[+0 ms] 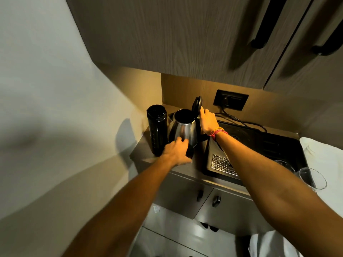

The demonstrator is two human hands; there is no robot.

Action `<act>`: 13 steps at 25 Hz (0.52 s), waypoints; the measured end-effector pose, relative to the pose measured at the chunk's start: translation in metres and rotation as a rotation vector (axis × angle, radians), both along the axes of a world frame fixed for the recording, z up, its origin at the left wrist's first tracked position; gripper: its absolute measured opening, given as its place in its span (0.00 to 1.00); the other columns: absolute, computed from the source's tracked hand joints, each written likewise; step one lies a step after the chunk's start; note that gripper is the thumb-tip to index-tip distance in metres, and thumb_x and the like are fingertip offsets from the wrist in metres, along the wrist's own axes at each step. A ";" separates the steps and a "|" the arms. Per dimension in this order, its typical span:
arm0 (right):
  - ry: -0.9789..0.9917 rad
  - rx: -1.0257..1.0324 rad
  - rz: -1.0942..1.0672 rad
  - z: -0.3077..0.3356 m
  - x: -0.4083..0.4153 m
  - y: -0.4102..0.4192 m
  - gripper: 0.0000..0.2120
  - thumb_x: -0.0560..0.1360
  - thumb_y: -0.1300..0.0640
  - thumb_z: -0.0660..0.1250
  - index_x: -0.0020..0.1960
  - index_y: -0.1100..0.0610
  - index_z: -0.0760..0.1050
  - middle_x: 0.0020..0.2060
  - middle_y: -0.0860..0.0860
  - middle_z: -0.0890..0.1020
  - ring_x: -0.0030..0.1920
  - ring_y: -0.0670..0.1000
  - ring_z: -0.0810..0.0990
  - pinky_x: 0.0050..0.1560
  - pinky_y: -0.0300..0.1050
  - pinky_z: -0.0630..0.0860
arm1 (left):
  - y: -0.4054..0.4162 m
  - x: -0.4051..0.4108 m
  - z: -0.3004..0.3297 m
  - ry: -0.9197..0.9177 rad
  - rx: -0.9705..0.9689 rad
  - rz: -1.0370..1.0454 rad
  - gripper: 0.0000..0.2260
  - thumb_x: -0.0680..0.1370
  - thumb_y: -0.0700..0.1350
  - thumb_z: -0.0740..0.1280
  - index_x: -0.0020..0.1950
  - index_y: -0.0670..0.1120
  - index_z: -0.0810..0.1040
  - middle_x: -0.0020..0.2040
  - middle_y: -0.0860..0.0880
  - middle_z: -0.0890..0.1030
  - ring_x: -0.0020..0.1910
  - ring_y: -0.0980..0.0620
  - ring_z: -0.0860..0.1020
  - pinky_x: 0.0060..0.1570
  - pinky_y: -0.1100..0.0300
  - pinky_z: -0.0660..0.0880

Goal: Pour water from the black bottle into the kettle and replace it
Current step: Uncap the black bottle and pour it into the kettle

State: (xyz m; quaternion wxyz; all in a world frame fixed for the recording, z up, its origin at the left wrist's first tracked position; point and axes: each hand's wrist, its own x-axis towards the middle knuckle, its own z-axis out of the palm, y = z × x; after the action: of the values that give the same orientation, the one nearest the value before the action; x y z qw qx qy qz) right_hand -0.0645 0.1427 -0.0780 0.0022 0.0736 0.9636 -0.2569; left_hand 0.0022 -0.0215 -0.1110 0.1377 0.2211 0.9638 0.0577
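Note:
A tall black bottle (pixel 157 129) stands upright at the left end of the counter, beside the wall. Just right of it sits a steel kettle (pixel 183 129) with its black lid (pixel 196 104) flipped up and its mouth open. My right hand (pixel 207 122) is wrapped around the kettle's black handle, near the lid hinge. My left hand (pixel 176 151) lies against the kettle's lower front and base, fingers spread, between the bottle and the kettle. The bottle is not touched by either hand.
A black induction hob (pixel 259 143) and a perforated metal drip tray (pixel 221 164) lie right of the kettle. A wall socket (pixel 230 100) with a cord is behind. A clear glass (pixel 311 178) and white cloth (pixel 323 154) are at the right edge. Cupboards hang overhead.

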 end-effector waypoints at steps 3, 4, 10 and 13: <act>0.020 0.045 0.063 0.000 -0.005 0.001 0.26 0.80 0.57 0.53 0.77 0.60 0.54 0.60 0.68 0.74 0.62 0.70 0.72 0.67 0.66 0.65 | 0.002 0.005 -0.038 -0.100 -0.013 0.124 0.36 0.72 0.55 0.75 0.74 0.45 0.65 0.70 0.39 0.69 0.68 0.37 0.70 0.61 0.43 0.75; 0.018 0.058 0.077 -0.001 -0.007 0.002 0.26 0.80 0.57 0.54 0.77 0.60 0.54 0.60 0.68 0.74 0.62 0.69 0.71 0.68 0.66 0.64 | 0.004 0.008 -0.048 -0.091 0.003 0.134 0.37 0.73 0.54 0.76 0.76 0.45 0.63 0.71 0.38 0.68 0.70 0.37 0.69 0.63 0.43 0.74; 0.061 0.115 0.116 -0.009 -0.010 0.008 0.24 0.81 0.56 0.53 0.76 0.59 0.55 0.58 0.68 0.76 0.59 0.69 0.73 0.63 0.66 0.70 | -0.011 0.025 -0.068 0.083 0.290 0.327 0.38 0.71 0.63 0.72 0.72 0.45 0.63 0.67 0.42 0.72 0.62 0.40 0.76 0.52 0.45 0.79; 0.086 0.145 0.122 -0.011 -0.012 0.008 0.25 0.81 0.55 0.53 0.76 0.60 0.55 0.58 0.67 0.77 0.59 0.69 0.74 0.63 0.66 0.70 | -0.048 0.029 -0.065 0.238 0.556 0.614 0.27 0.71 0.66 0.69 0.57 0.48 0.68 0.48 0.48 0.75 0.44 0.47 0.79 0.36 0.58 0.77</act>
State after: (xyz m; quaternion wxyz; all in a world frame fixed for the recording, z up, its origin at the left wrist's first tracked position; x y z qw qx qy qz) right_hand -0.0760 0.1504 -0.0890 -0.0286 0.0036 0.9816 -0.1888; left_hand 0.0313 -0.0693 -0.1762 -0.0627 -0.0422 0.9418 0.3276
